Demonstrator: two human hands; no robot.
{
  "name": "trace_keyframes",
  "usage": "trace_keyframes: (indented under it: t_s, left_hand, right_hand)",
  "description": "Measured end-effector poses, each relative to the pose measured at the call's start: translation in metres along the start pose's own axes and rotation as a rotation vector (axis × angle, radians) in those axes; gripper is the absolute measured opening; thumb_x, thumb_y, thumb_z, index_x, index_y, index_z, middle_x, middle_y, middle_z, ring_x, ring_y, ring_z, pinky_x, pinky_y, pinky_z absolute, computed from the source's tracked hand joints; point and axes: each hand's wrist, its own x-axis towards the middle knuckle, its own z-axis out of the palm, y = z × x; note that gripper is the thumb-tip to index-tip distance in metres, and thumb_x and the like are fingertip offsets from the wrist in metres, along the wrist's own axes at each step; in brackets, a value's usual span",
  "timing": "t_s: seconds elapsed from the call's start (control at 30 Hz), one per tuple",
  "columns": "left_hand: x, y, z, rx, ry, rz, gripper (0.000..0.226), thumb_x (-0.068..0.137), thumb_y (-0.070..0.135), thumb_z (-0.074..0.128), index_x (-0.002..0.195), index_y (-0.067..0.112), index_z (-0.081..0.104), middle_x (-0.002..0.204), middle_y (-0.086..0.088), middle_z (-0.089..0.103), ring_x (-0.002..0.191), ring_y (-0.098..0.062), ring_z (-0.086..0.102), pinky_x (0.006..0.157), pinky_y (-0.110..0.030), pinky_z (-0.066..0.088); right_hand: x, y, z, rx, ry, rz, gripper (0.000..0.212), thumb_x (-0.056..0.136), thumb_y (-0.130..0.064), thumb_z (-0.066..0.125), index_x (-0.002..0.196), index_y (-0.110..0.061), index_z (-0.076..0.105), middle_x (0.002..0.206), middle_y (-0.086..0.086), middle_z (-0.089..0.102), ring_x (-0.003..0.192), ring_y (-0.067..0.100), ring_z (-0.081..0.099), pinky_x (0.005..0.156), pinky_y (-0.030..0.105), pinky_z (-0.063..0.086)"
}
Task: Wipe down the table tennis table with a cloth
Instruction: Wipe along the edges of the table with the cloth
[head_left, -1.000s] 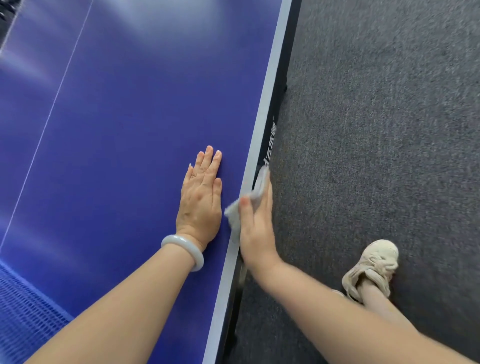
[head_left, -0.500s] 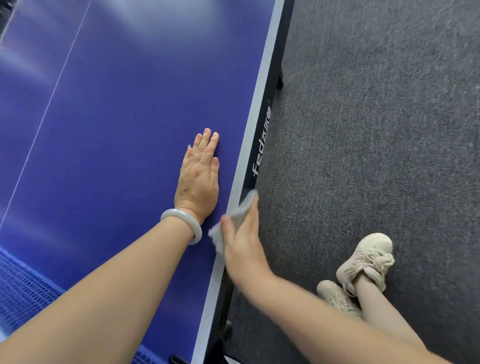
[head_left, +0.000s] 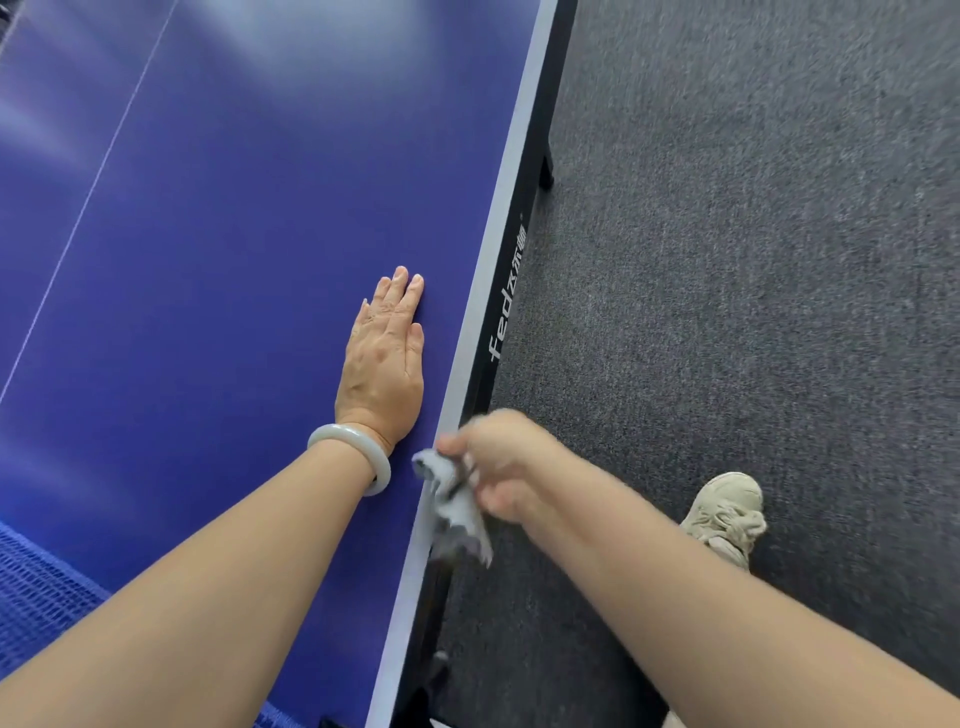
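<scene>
At eight o'clock in the view, a blue net (head_left: 36, 587) is showing at the corner of the blue desk (head_left: 234, 234). A thin white line (head_left: 93, 182) is running over the desk top from nine o'clock up toward twelve o'clock.

Near the centre, the left grip (head_left: 382, 364) is lying flat on the desk, palm down. Its fingers are stretching straight and close together toward twelve o'clock, holding nothing. A pale bracelet (head_left: 358, 452) is sitting on that wrist, at six o'clock of the hand.

At three o'clock of the left grip, a pale stripe (head_left: 498, 249) is marking the desk's edge. A dark side rail (head_left: 511, 291) with pale lettering is dropping away just beyond it.

At five o'clock of the left grip, the right grip (head_left: 504, 462) is curling its fingers round a grey cloth (head_left: 454, 512); blur is softening both. The cloth is bunching at the desk's edge, overlapping the pale stripe, and its loose end is drooping toward six o'clock. Whether it is pressing on the desk cannot be told.

Farther right, dark grey carpet (head_left: 753, 260) is covering the floor. A black desk leg (head_left: 545, 166) is standing on it at one o'clock. At four o'clock, a beige shoe (head_left: 724, 512) is resting on the carpet, partly hidden behind the right forearm.
</scene>
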Motion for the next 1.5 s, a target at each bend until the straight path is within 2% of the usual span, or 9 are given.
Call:
trace_keyframes:
  t_s: [0.07, 0.17, 0.23, 0.3, 0.53, 0.87, 1.07, 1.23, 1.5]
  left_hand:
    - [0.0, 0.0, 0.0, 0.009, -0.001, 0.002, 0.048, 0.104, 0.015, 0.031, 0.152, 0.016, 0.032, 0.16, 0.002, 0.024, 0.15, -0.011, 0.014, 0.123, -0.034, 0.01]
    - [0.0, -0.001, 0.0, 0.021, -0.002, 0.0, 0.049, 0.104, 0.017, 0.03, 0.153, 0.017, 0.031, 0.161, 0.003, 0.023, 0.15, -0.009, 0.013, 0.123, -0.034, 0.009]
    - [0.0, -0.001, 0.0, 0.02, -0.001, -0.001, 0.049, 0.104, 0.018, 0.03, 0.153, 0.017, 0.031, 0.161, 0.004, 0.023, 0.15, -0.008, 0.013, 0.124, -0.033, 0.009]
    - [0.0, -0.002, 0.0, 0.016, -0.003, 0.001, 0.048, 0.105, 0.016, 0.032, 0.153, 0.017, 0.031, 0.161, 0.004, 0.023, 0.15, -0.008, 0.012, 0.124, -0.033, 0.009]
    - [0.001, -0.001, -0.002, 0.014, -0.027, -0.017, 0.049, 0.105, 0.012, 0.035, 0.153, 0.018, 0.029, 0.161, 0.006, 0.02, 0.15, -0.007, 0.01, 0.124, -0.035, 0.01]
    - [0.005, 0.005, -0.006, 0.045, -0.042, -0.037, 0.051, 0.101, 0.013, 0.036, 0.152, 0.018, 0.033, 0.16, 0.004, 0.025, 0.149, -0.009, 0.015, 0.123, -0.038, 0.014]
    - [0.018, 0.019, -0.015, 0.105, -0.045, -0.119, 0.047, 0.094, 0.018, 0.042, 0.141, 0.017, 0.049, 0.148, 0.003, 0.043, 0.136, -0.014, 0.037, 0.114, -0.036, 0.029]
    - [0.087, 0.051, -0.009, 0.12, 0.011, -0.131, 0.031, 0.09, 0.002, 0.052, 0.12, 0.007, 0.059, 0.123, -0.007, 0.055, 0.112, -0.026, 0.049, 0.102, -0.039, 0.039]
    - [0.296, 0.095, 0.034, 0.162, 0.057, -0.102, 0.048, 0.102, 0.011, 0.04, 0.15, 0.01, 0.035, 0.159, -0.006, 0.028, 0.148, -0.021, 0.021, 0.121, -0.036, 0.01]
  right_hand:
    - [0.008, -0.019, -0.002, 0.082, 0.097, -0.133, 0.009, 0.099, 0.007, 0.045, 0.1, 0.003, 0.053, 0.078, 0.02, 0.062, 0.065, 0.025, 0.054, 0.064, 0.035, 0.045]
    - [0.013, 0.011, 0.005, 0.111, 0.146, -0.319, 0.058, 0.102, -0.005, 0.045, 0.152, -0.025, 0.023, 0.113, 0.017, 0.068, 0.096, 0.024, 0.064, 0.094, 0.036, 0.05]
    - [0.005, 0.05, 0.016, -0.139, 0.191, -0.366, 0.073, 0.103, -0.018, 0.047, 0.157, -0.037, 0.001, 0.154, 0.01, 0.04, 0.14, 0.024, 0.041, 0.117, 0.041, 0.032]
    - [-0.003, 0.072, 0.023, -0.201, 0.182, -0.323, 0.074, 0.103, -0.029, 0.046, 0.158, -0.033, -0.004, 0.166, -0.001, 0.014, 0.152, 0.019, 0.018, 0.122, 0.04, 0.019]
    - [0.046, -0.041, 0.0, -0.134, 0.345, -0.53, 0.055, 0.107, -0.035, 0.033, 0.155, -0.009, 0.027, 0.159, 0.012, 0.032, 0.146, 0.028, 0.031, 0.12, 0.047, 0.026]
    - [0.07, -0.042, -0.004, -0.249, 0.414, -0.699, 0.064, 0.104, -0.045, 0.038, 0.158, -0.034, 0.006, 0.162, 0.0, 0.021, 0.147, 0.013, 0.025, 0.113, 0.021, 0.018]
    - [0.08, -0.094, -0.015, -0.321, 0.347, -0.597, 0.074, 0.103, -0.047, 0.036, 0.158, -0.024, -0.005, 0.158, 0.014, 0.017, 0.144, 0.031, 0.027, 0.119, 0.041, 0.023]
    - [0.108, -0.233, -0.041, -0.304, 0.422, -0.57, 0.074, 0.103, -0.049, 0.037, 0.159, -0.018, -0.001, 0.158, 0.02, 0.018, 0.144, 0.038, 0.025, 0.119, 0.049, 0.022]
    - [0.124, -0.316, -0.062, -0.446, 0.409, -0.558, 0.076, 0.103, -0.048, 0.037, 0.159, -0.013, -0.003, 0.157, 0.023, 0.018, 0.141, 0.042, 0.029, 0.115, 0.047, 0.027]
